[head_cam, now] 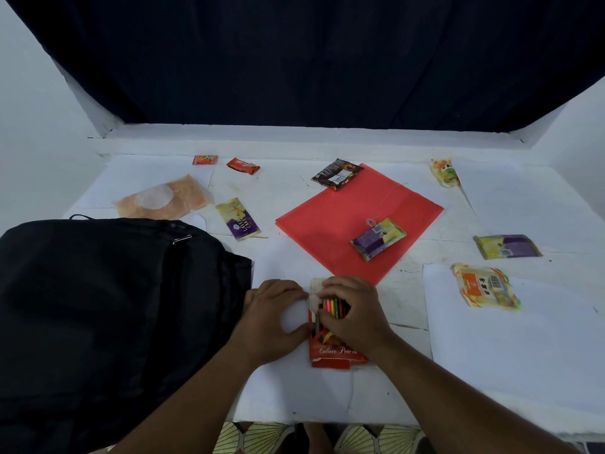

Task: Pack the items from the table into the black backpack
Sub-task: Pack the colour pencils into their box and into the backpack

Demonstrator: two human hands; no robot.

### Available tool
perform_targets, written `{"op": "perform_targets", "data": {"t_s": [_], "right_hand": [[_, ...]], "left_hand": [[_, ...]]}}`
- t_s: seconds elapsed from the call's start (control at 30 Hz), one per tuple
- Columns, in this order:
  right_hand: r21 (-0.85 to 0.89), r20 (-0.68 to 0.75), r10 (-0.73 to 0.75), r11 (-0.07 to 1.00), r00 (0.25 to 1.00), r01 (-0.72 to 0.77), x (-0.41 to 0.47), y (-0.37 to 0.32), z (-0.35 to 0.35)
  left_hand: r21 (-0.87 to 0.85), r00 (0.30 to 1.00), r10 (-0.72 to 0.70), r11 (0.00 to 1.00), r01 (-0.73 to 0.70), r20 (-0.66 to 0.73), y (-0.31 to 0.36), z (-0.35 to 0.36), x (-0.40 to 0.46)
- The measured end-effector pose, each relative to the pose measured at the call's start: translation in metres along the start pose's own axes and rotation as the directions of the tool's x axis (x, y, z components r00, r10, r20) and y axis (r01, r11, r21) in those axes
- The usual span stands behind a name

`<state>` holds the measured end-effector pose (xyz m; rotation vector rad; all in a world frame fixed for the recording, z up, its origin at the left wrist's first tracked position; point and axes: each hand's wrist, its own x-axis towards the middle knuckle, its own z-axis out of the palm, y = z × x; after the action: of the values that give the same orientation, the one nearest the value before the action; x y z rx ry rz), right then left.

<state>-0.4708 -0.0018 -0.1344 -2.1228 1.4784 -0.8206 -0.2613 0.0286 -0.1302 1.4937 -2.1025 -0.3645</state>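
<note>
Black backpack [98, 306] lies flat on the left of the white table [507, 362], its zip closed. Farther back, a red folder [343, 217] carries a purple-and-yellow snack packet [378, 239]. Near the front edge sits my orange colour pencil box [337, 352], flap open. My left hand [271, 319] pinches the box's left side; my right hand [355, 314] curls its fingers over the pencil tips [334, 306].
</note>
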Motion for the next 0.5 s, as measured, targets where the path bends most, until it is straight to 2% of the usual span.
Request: {"op": "perform_targets", "data": {"t_s": [0.33, 0.43, 0.5], "right_hand": [[0.028, 0.015, 0.033, 0.999, 0.999, -0.034, -0.001, -0.003, -0.002], [0.120, 0.033, 0.051, 0.991, 0.998, -0.054, 0.001, -0.005, -0.006], [0.257, 0.100, 0.142, 0.952, 0.985, -0.164, 0.005, -0.010, -0.016]], "left_hand": [[0.017, 1.000, -0.010, 1.000, 0.010, 0.004, -0.003, 0.002, 0.001], [-0.004, 0.999, -0.026, 1.000, 0.027, 0.040, -0.001, -0.001, 0.001], [-0.041, 0.997, -0.047, 0.998, 0.050, 0.068, -0.002, -0.002, 0.002]]}}
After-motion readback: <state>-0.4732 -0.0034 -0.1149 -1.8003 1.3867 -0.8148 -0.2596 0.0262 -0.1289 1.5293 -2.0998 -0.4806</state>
